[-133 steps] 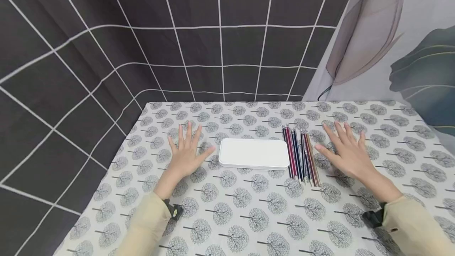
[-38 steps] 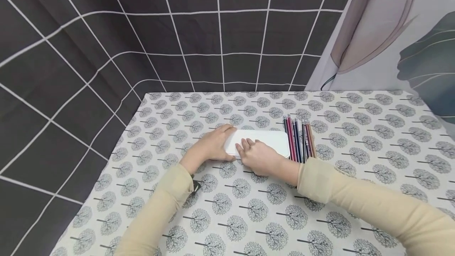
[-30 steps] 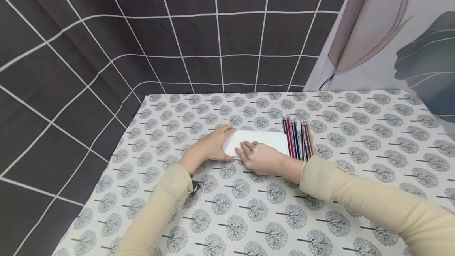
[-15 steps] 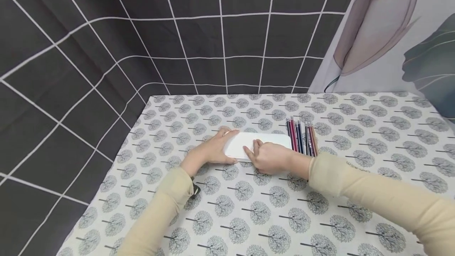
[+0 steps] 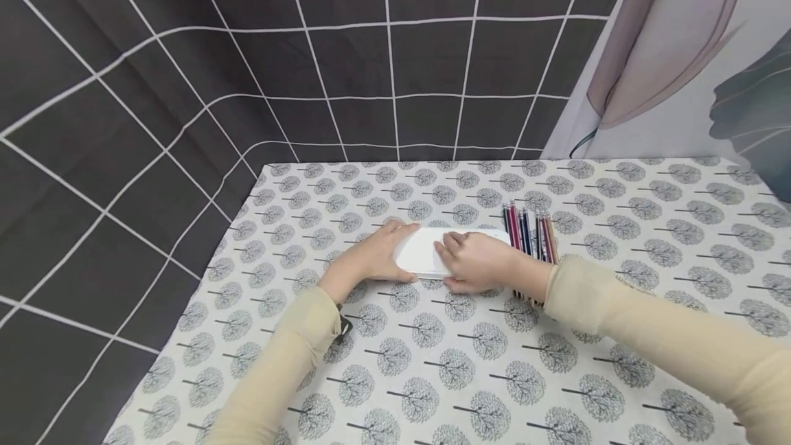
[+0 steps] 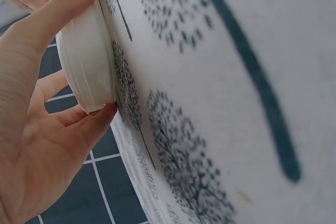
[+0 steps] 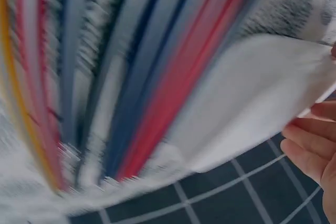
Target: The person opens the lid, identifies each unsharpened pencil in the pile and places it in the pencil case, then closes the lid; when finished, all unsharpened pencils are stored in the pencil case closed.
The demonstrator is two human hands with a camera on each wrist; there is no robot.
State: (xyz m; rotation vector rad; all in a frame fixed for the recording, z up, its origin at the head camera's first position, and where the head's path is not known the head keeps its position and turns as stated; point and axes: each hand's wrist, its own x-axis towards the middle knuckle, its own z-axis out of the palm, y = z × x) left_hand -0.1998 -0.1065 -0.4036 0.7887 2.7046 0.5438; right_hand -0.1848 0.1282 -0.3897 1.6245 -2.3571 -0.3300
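A flat white case (image 5: pixel 423 253) with rounded corners lies on the patterned cloth. My left hand (image 5: pixel 373 256) grips its left end, thumb on the near side and fingers on the far side. The left wrist view shows a seam along the case's side. Over the middle of the case is my right hand (image 5: pixel 478 263), its fingers curled on the top and its thumb by the near edge. In the right wrist view the fingers of this hand (image 7: pixel 312 140) meet the case's edge. The right hand and forearm hide part of the case.
Several pencils (image 5: pixel 514 222), dark blue, red and brown, lie side by side against the case's right end, partly under the right forearm. A tree-print cloth (image 5: pixel 395 390) covers the table. Behind hangs a dark gridded curtain (image 5: pixel 426 60), with a leaf-print curtain (image 5: pixel 680 40) at the right.
Both hands have come in from the table to the case. Over the last second the right hand has slid rightward along it, while the left hand keeps its grip on the left end.
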